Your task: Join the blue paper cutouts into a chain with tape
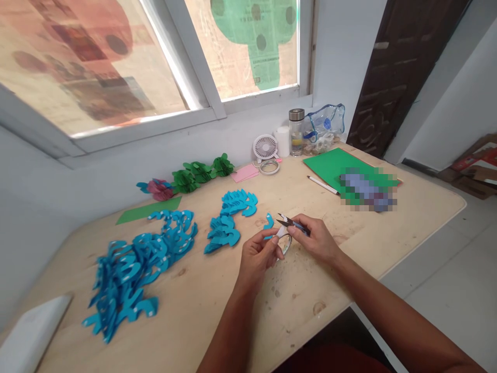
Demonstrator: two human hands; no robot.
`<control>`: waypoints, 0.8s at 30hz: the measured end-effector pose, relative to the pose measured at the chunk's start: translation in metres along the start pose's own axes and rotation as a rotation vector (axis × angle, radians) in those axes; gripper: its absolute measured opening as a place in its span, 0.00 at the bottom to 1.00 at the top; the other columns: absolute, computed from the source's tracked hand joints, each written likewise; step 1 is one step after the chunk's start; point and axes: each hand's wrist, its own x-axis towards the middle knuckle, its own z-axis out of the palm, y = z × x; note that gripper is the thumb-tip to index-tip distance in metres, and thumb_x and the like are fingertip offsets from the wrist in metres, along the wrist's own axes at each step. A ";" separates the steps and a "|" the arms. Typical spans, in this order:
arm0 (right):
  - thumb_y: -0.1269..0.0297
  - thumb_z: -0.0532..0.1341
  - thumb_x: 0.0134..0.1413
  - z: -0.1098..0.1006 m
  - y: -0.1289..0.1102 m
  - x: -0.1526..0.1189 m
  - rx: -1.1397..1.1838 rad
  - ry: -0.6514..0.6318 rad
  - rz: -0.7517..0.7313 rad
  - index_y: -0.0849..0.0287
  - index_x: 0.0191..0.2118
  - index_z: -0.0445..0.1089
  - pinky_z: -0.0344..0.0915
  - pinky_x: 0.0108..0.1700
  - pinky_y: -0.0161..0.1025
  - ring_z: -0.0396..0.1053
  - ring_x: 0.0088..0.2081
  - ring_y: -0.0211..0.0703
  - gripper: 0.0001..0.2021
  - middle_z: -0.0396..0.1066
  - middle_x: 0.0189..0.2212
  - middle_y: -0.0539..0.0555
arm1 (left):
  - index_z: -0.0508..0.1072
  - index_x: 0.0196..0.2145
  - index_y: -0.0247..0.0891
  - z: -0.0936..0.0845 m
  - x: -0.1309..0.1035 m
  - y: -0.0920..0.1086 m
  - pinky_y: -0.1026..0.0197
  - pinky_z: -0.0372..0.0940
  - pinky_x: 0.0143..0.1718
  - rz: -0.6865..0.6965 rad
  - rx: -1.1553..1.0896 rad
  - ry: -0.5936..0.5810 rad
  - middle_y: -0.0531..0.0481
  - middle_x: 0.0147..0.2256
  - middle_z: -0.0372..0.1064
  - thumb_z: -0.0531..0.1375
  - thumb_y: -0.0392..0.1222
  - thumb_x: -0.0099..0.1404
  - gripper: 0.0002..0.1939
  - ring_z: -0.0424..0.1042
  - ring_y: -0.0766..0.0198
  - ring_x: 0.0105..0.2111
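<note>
My left hand is closed on a thin roll of tape, with a pale strip of it standing up by the fingertips. Closed round a small pair of snips, my right hand has their dark, parted blades at that strip. Just beyond my left fingers lies a curved blue paper piece with white patches. Left of my hands are two blue paper stacks. Farther left spreads a large heap of curved blue pieces, many bearing white patches.
Along the wall stand green paper flowers, a pink one, a small fan and a glass bottle. A tape roll lies before the fan. Green sheets and a white pen lie at right.
</note>
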 end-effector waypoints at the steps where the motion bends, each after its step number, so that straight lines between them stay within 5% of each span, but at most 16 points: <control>1: 0.53 0.54 0.54 0.000 0.000 0.000 0.001 0.010 0.005 0.61 0.32 0.67 0.51 0.25 0.31 0.55 0.22 0.33 0.15 0.59 0.20 0.46 | 0.72 0.37 0.34 0.000 0.000 0.000 0.68 0.45 0.16 -0.003 0.001 -0.001 0.53 0.14 0.67 0.64 0.50 0.50 0.19 0.49 0.77 0.10; 11: 0.52 0.54 0.54 0.000 0.001 -0.001 0.010 -0.019 0.004 0.60 0.32 0.67 0.51 0.25 0.32 0.55 0.23 0.33 0.15 0.59 0.20 0.46 | 0.72 0.38 0.35 0.001 0.001 0.002 0.68 0.48 0.16 0.072 -0.040 0.108 0.54 0.15 0.67 0.63 0.51 0.50 0.20 0.47 0.77 0.10; 24: 0.54 0.53 0.55 0.000 -0.002 -0.002 -0.004 -0.075 -0.054 0.61 0.31 0.67 0.50 0.25 0.32 0.54 0.23 0.33 0.15 0.57 0.20 0.46 | 0.71 0.39 0.35 0.001 0.000 0.003 0.68 0.48 0.16 0.100 -0.050 0.110 0.54 0.16 0.67 0.63 0.50 0.51 0.20 0.47 0.77 0.11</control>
